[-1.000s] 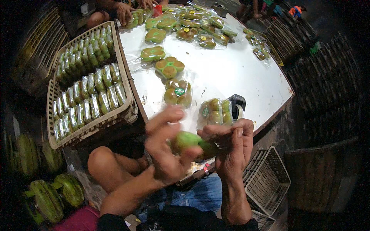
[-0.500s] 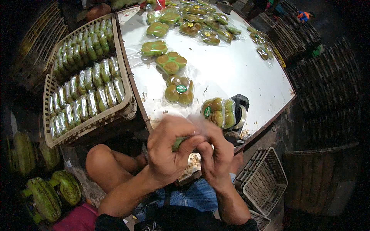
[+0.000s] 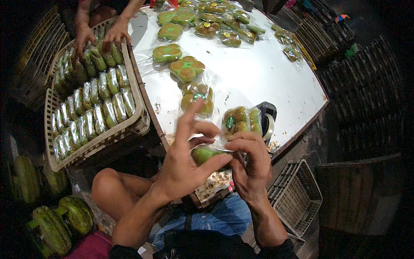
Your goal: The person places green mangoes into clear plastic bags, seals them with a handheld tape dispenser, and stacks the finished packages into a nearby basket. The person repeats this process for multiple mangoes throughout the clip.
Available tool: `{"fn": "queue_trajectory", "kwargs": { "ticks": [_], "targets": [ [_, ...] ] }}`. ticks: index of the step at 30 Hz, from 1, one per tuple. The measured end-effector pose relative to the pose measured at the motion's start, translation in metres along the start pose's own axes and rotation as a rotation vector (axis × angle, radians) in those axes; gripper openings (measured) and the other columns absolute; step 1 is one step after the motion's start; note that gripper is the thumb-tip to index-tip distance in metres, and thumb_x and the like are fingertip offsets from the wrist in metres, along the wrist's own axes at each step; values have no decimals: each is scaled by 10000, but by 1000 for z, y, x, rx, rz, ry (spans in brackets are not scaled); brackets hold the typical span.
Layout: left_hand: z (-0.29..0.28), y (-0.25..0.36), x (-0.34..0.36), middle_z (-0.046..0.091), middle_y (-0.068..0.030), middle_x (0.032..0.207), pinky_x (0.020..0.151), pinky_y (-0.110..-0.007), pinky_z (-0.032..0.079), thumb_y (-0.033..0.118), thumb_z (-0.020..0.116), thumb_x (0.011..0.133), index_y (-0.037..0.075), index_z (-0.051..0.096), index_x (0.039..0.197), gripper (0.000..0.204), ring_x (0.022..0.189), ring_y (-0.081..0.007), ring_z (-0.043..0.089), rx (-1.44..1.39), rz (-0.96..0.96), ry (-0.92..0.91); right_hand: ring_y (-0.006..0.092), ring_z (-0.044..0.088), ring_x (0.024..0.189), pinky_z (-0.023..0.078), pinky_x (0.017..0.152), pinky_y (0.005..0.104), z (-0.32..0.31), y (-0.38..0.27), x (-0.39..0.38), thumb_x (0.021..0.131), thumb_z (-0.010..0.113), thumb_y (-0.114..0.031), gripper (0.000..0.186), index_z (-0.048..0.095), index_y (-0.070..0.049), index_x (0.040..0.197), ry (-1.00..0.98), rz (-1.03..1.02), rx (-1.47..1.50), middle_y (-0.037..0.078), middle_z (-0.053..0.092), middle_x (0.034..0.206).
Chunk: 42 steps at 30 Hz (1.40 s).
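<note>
Between my hands, at the near edge of the white table, is a green fruit pack (image 3: 205,153) in clear plastic, partly hidden by my fingers. My left hand (image 3: 181,159) wraps loosely around it, thumb in front, index finger raised and other fingers curled behind. With bent fingers, my right hand (image 3: 253,162) pinches the pack's right end. Just beyond lie a wrapped pack of round green-brown fruits (image 3: 241,119) with a green label and a black tape dispenser (image 3: 269,113). Another labelled fruit pack (image 3: 197,99) sits past my left fingers.
At left, another person's hands (image 3: 97,41) reach into a plastic crate (image 3: 140,113) filled with rows of wrapped packs. More fruit packs (image 3: 207,29) cover the table's far side. Empty crates (image 3: 297,196) stand on the floor at right; large green fruits (image 3: 51,226) lie at lower left.
My hands were closed tightly together over the pack; now they are farther apart and the left index finger is raised. The other person's hands have come into the crate.
</note>
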<state>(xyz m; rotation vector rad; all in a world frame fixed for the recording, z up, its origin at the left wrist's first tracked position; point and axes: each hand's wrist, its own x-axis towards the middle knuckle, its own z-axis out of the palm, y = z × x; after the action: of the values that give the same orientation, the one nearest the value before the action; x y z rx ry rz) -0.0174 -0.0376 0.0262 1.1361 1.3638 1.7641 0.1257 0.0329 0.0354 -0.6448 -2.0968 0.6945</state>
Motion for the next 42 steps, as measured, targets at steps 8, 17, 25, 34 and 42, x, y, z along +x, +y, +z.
{"fn": "queue_trajectory", "kwargs": {
  "ticks": [8,17,25,34,42],
  "targets": [
    [-8,11,8,625,-87,1014,880,-342,471,94,787,806,57,689,1023,240,1011,-231,572,508,223,-111,331,571,972,457,835,432,-3,17,2,663,764,-21,295,664,-77,935,114,-210,-333,66,555,875],
    [20,-18,9,522,-18,840,694,-230,408,41,675,901,50,445,829,240,775,-66,449,-7,-16,294,176,617,1022,498,905,298,27,0,-3,954,575,-7,178,558,-38,1129,448,574,849,119,612,1202],
    [32,-19,14,486,-7,821,708,-233,412,25,616,926,65,416,882,209,759,-69,434,-138,-82,223,291,611,988,457,895,388,-67,148,-95,928,642,-381,464,657,72,1028,248,982,-92,201,651,1081],
    [35,-42,22,456,7,803,722,-238,413,-5,635,890,75,408,866,242,763,-76,423,-4,-24,178,135,488,670,409,636,311,-71,129,-56,919,662,-280,397,579,54,722,324,659,-333,53,554,682],
    [49,-61,18,444,7,808,713,-249,408,12,618,912,64,417,867,213,755,-89,411,15,-115,242,239,585,894,461,853,354,-15,66,-101,877,678,-131,146,669,4,821,237,809,270,112,620,970]
  ]
}}
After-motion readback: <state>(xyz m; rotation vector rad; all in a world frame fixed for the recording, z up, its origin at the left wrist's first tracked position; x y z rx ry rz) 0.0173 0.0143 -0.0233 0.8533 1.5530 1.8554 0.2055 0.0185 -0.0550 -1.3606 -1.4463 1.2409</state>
